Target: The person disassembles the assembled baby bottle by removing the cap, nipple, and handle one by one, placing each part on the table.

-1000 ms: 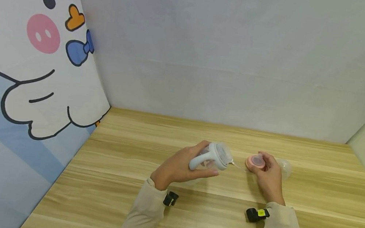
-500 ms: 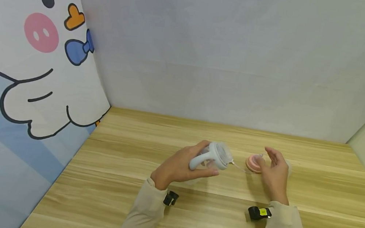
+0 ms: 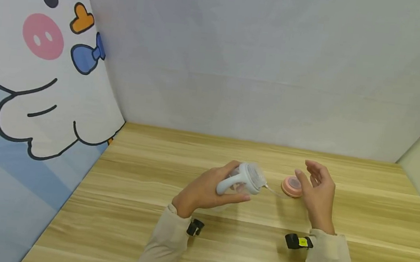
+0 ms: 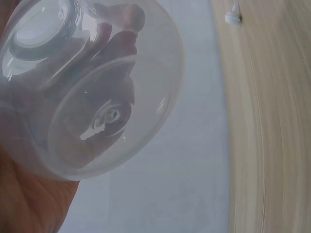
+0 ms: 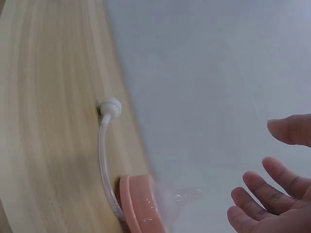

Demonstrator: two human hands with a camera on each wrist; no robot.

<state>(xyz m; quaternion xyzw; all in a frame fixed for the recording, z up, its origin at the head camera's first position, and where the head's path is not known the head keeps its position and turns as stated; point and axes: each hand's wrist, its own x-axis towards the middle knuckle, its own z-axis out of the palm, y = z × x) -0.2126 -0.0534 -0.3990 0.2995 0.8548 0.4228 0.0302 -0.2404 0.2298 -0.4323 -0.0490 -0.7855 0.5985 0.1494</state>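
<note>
My left hand [image 3: 204, 191] grips a clear baby bottle [image 3: 255, 178] with a pale blue handle [image 3: 232, 180], tilted with its top to the right. In the left wrist view the round clear base of the bottle [image 4: 146, 107] fills the upper left. On the table stands a pink bottle collar [image 3: 291, 187], its clear teat [image 5: 184, 196] pointing up. A thin straw [image 5: 103, 160] with a white weighted end [image 5: 112, 107] lies beside the collar. My right hand [image 3: 317, 196] is just right of the collar, fingers spread, apart from it and holding nothing.
The wood-grain table [image 3: 128, 233] runs back to a pale cloth wall [image 3: 261, 68]. At the left hangs a printed cartoon cloth [image 3: 34, 139]. Each wrist wears a small black camera, such as the right one [image 3: 292, 241].
My right hand has let go of the teat and collar and drawn back up and right. The clear dome seen behind it earlier is now hidden. My left hand keeps its hold on the bottle.
</note>
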